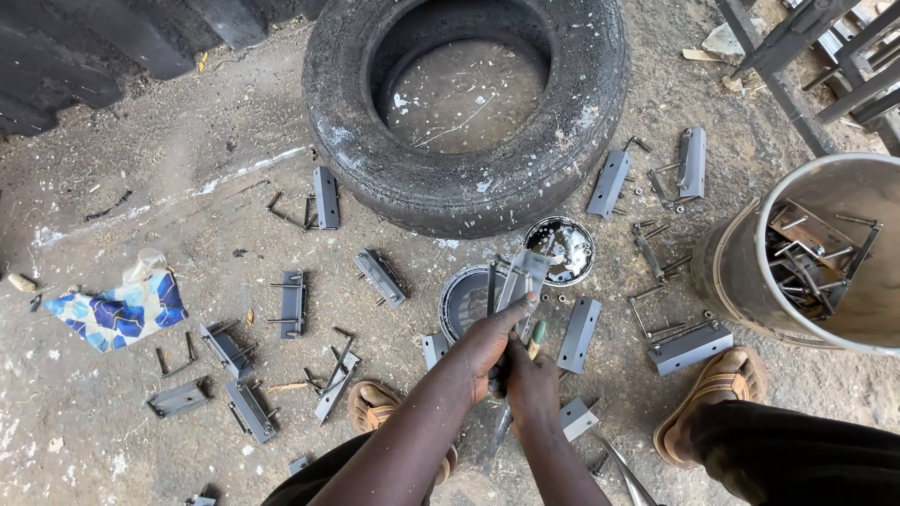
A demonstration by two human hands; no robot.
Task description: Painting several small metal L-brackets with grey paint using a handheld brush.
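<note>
Head view: bucket [741,281] w/ metal brackets [811,253]; hands [511,361] grip bracket [517,281].

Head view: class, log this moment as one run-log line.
left hand: grips grey metal bracket | right hand: holds green-handled tool against it | nearby: tyre, bucket of parts

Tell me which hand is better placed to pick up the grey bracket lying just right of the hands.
Right. The right hand sits nearest that grey bracket, with bare ground between them. The left hand has its fingers stretched up along the held metal piece, so probably busier.
</note>
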